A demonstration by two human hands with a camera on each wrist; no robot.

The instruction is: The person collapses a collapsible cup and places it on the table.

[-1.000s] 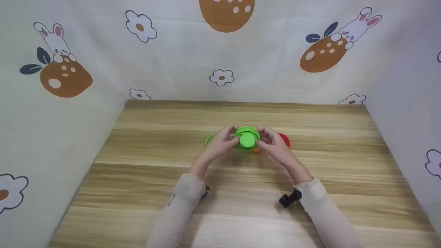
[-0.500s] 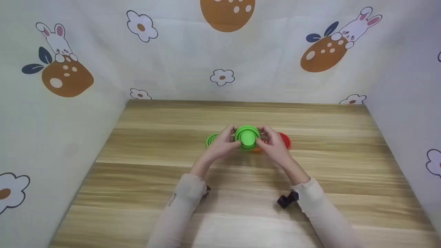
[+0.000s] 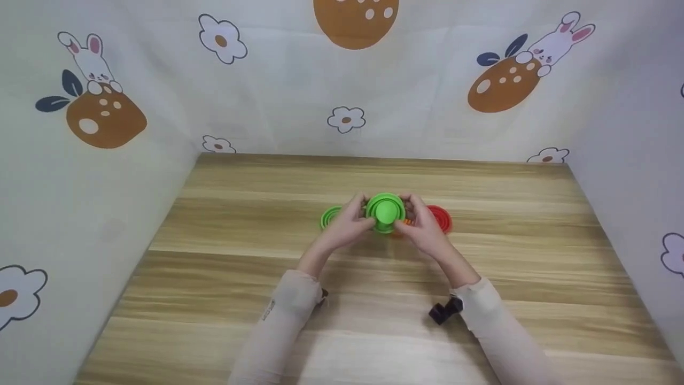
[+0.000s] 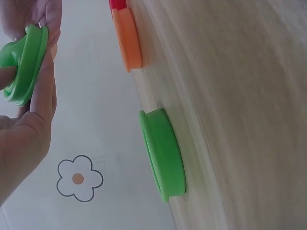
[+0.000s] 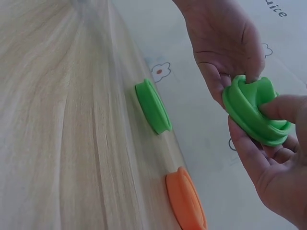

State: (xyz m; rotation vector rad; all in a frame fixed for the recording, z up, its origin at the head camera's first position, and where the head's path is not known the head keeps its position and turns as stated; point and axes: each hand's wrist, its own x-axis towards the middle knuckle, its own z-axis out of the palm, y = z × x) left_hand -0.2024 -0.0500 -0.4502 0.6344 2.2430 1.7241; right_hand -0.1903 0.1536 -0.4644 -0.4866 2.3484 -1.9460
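A bright green collapsible cup (image 3: 386,212), made of ringed, flexible-looking material, is held up over the table between both hands. My left hand (image 3: 343,227) grips its left side, thumb at the front and fingers behind the rim. On the opposite side my right hand (image 3: 426,227) grips it the same way. In the right wrist view the thumbs press into the ringed middle of this green cup (image 5: 254,112), which is bent out of round. The left wrist view shows the cup (image 4: 31,67) raised well off the wood, its centre bulging out past the rim.
On the wood table (image 3: 214,299) behind the hands lie a flattened green cup (image 4: 165,153), an orange one (image 5: 186,199) and a red one (image 3: 441,218) in a row. Patterned cloth walls (image 3: 278,80) enclose the table. Black wrist cameras (image 3: 446,310) hang below the sleeves.
The held green cup has risen slightly and tilted, its ringed face turning more towards the head camera. Both hands have kept their grip and shifted a little with it.
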